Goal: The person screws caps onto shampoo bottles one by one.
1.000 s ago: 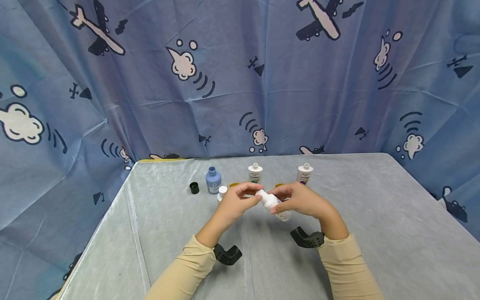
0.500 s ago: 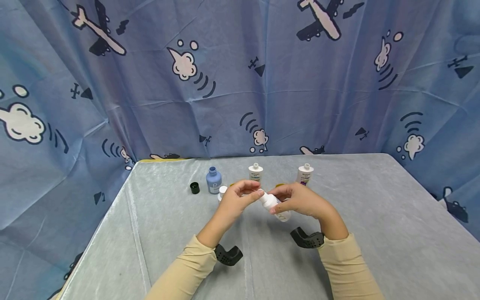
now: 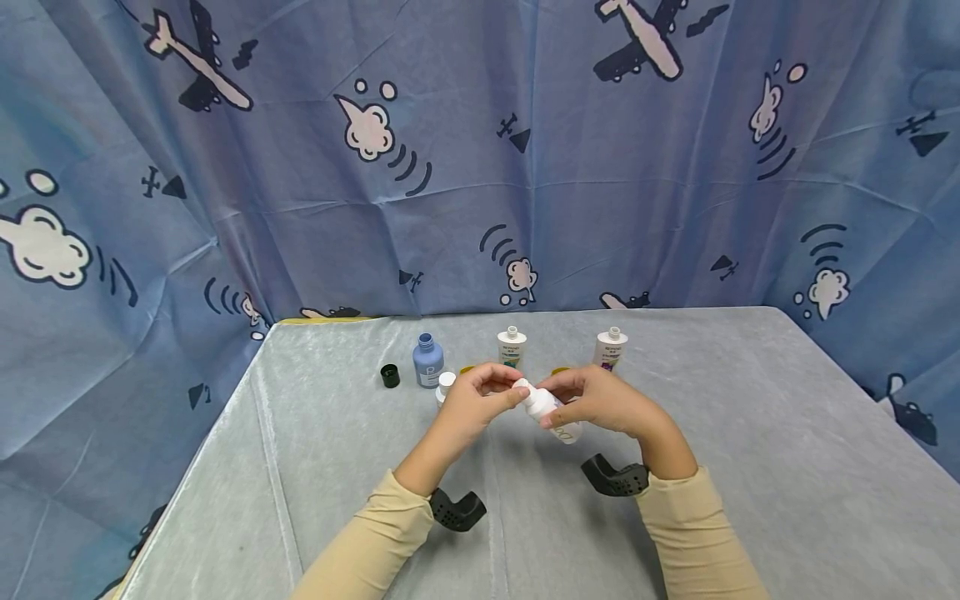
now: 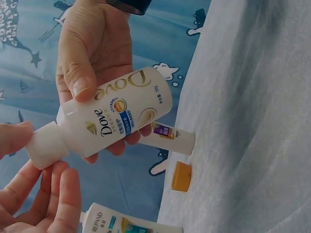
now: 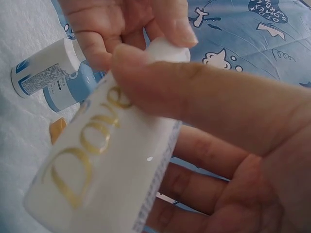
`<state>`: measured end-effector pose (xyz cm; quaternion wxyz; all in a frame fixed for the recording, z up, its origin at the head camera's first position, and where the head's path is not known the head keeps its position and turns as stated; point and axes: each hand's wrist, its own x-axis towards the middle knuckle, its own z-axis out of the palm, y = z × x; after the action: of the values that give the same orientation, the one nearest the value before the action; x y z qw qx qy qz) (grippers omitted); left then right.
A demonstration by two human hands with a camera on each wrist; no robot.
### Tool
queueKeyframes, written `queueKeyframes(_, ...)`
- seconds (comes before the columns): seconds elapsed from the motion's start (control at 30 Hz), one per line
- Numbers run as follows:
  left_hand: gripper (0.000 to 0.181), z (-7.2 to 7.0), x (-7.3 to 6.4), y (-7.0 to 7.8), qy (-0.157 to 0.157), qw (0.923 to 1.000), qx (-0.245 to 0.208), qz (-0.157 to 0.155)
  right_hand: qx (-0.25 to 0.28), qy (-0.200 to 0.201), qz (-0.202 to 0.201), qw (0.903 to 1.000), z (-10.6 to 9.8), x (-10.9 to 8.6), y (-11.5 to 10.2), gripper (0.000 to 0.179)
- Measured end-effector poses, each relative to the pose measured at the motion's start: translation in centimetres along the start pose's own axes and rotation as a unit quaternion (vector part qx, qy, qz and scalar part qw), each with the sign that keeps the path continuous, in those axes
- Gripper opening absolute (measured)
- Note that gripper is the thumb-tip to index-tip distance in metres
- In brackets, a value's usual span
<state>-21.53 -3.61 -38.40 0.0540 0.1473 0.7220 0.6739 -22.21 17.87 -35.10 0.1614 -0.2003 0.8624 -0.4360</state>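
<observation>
Bottle (image 4: 112,116) gripped in the right hand (image 3: 603,400) tilts toward far left, its cap (image 4: 47,144) pinched by the left hand (image 3: 474,403); uneven pulling could make it slip.

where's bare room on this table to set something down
Bare grey tablecloth stretches right of the purple-marked white bottle and left of the round black cap, to the cloth's edges. It's crowded beyond the left hand, around the upright blue bottle.
</observation>
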Motion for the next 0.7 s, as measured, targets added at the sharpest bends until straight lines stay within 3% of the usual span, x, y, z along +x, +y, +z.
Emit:
queueKeyframes(0.43, 0.03, -0.18, -0.15, 0.18, -0.034, 0.9994, -0.002, 0.003, 0.006, -0.003, 0.003, 1.0, -0.04, -0.06, 0.05, 0.046)
queueKeyframes(0.7, 0.036, -0.07, -0.04, 0.27, -0.003, 0.9999, -0.004, 0.016, -0.003, -0.001, -0.003, 1.0, 0.0, 0.0, 0.02, 0.046)
